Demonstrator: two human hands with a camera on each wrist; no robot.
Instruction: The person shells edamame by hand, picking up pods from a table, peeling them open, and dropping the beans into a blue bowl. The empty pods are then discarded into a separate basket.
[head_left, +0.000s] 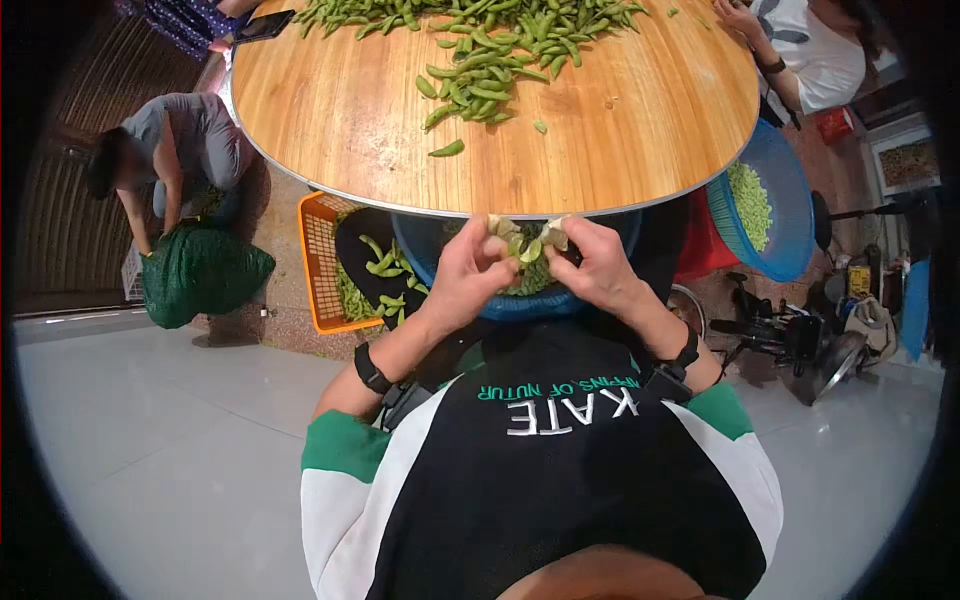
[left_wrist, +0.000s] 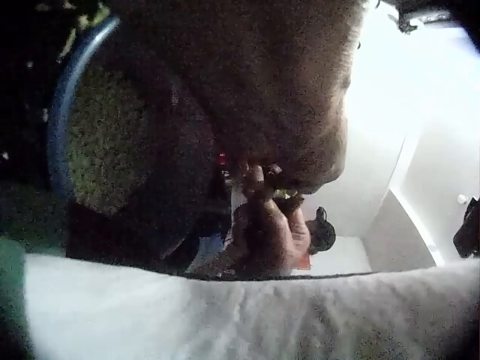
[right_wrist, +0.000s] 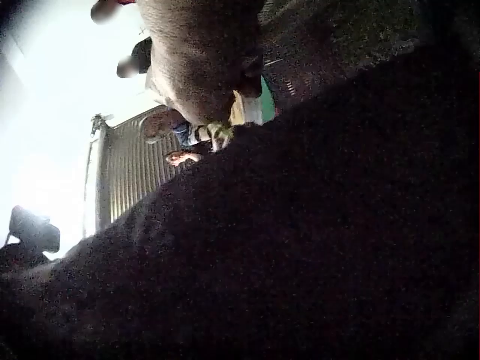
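In the head view a green soybean pod [head_left: 531, 250], looking split apart, is pinched between both hands just below the table's edge. My left hand [head_left: 468, 268] holds it from the left with curled fingers and thumb. From the right, my right hand [head_left: 600, 268] pinches the other side. Pale coverings [head_left: 556, 236] wrap some fingertips on both hands. Beneath them a blue basin [head_left: 535, 306] sits at my lap with shelled beans in it, also visible as green beans [left_wrist: 109, 142] in the left wrist view. The right wrist view is mostly dark.
A wooden round table [head_left: 330, 110] bears a heap of soybean pods [head_left: 480, 85]. To the left stand an orange crate [head_left: 312, 265] and a person handling a green sack [head_left: 200, 272]. At right a tilted blue basket [head_left: 790, 225] holds shelled beans. Another person's arm [head_left: 770, 60] reaches the table.
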